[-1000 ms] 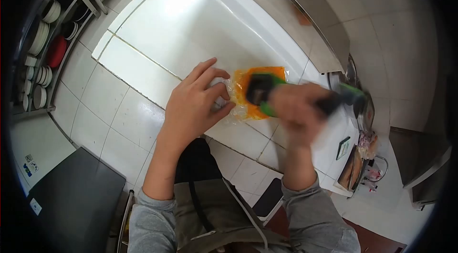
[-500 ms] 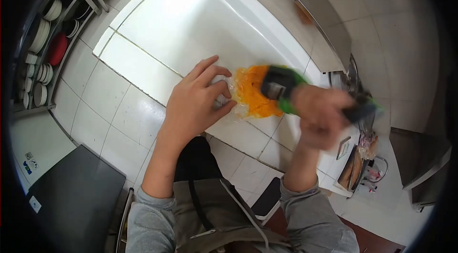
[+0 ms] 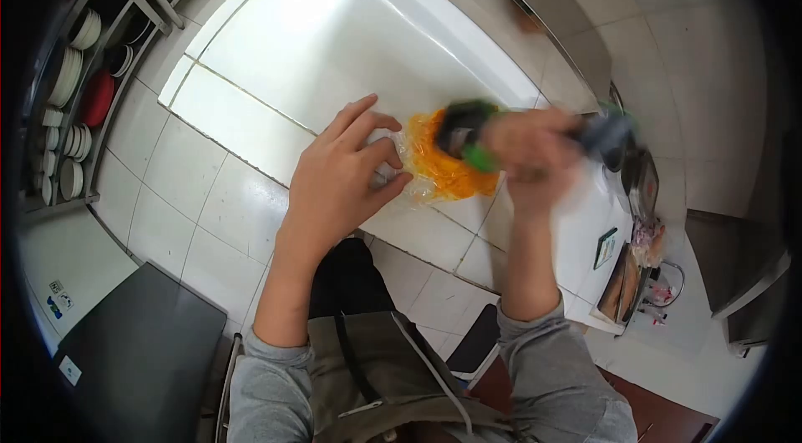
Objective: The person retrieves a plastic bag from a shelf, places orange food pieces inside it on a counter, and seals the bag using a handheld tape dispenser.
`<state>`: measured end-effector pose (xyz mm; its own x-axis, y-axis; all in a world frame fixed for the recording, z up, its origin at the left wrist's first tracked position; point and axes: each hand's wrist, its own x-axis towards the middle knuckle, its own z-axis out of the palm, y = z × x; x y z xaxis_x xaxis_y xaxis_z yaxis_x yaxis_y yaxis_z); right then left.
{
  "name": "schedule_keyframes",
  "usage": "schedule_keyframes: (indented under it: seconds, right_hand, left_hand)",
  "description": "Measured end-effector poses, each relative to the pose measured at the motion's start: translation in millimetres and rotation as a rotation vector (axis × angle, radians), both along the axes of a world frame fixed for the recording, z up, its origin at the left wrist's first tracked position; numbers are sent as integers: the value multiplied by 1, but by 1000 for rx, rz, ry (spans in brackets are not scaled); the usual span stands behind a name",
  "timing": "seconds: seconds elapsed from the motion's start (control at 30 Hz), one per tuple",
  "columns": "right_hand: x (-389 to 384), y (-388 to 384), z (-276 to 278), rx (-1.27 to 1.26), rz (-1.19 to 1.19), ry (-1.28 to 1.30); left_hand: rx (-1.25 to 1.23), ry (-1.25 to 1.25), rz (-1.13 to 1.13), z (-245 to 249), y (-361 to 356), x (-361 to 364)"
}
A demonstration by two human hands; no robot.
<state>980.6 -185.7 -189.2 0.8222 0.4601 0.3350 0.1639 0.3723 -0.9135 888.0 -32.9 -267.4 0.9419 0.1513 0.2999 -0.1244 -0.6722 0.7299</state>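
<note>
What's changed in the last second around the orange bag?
The right hand, gripping the green-and-black tool, swung right over the clear bag with orange contents, then back left and up the picture. Nothing was let go. The left hand stayed pinching the bag's end; the bag kept its place.

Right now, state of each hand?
Left hand: fingers closed on the end of the clear bag of orange food.
Right hand: closed around a green-and-black tool, blurred.

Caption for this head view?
Left hand steadies a clear bag of orange contents; right hand holds a green tool.
</note>
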Motion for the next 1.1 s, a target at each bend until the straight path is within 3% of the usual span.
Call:
schedule_keyframes:
  seconds: [0.03,0.1,0.17,0.23,0.3,0.37,0.43,0.5,0.57,0.63,0.7,0.73,0.77,0.87,0.97,1.03,1.1]
  right_hand:
    - [-6,6,-13,-136,-80,56]
    - [1,-1,-5,-128,3,82]
    - [6,-5,13,-141,-133,-41]
    - [11,-13,14,-13,-81,-164]
    - [3,-5,-10,-230,-165,-1]
    - [15,-17,2,-213,-115,77]
    - [20,-36,17,-11,-57,-72]
    - [16,-43,13,-35,-87,-125]
    - [11,-43,-10,-299,-35,-22]
    - [11,-49,0,-286,-77,9]
    - [17,-66,7,126,171,-281]
    - [4,-59,13,5,158,-186]
    - [-10,-53,-14,-256,-64,-5]
    - [-13,-50,1,-216,27,123]
    - [-22,-43,28,-11,126,-26]
    - [-29,-39,-12,-235,62,8]
    - [-30,-39,-4,-173,71,130]
  left_hand:
    - [0,2,-1,1,0,1]
    - [-5,-4,1,1,0,1]
    - [12,-26,-1,2,2,5]
    - [14,15,-8,1,0,2]
    - [17,22,-17,3,0,2]
    - [10,18,-15,5,-3,2]
    - [25,45,-15,5,-1,2]
    - [27,42,-17,4,-1,4]
    - [22,42,-15,4,-2,4]
    - [21,40,-26,5,-3,-1]
    - [31,19,-13,4,0,5]
    - [28,26,-17,3,-1,4]
    - [28,27,-24,2,-1,5]
    - [28,23,-22,3,-2,5]
    - [33,30,-18,5,-2,4]
    - [22,45,-21,4,-3,4]
    - [13,43,-12,5,-2,4]
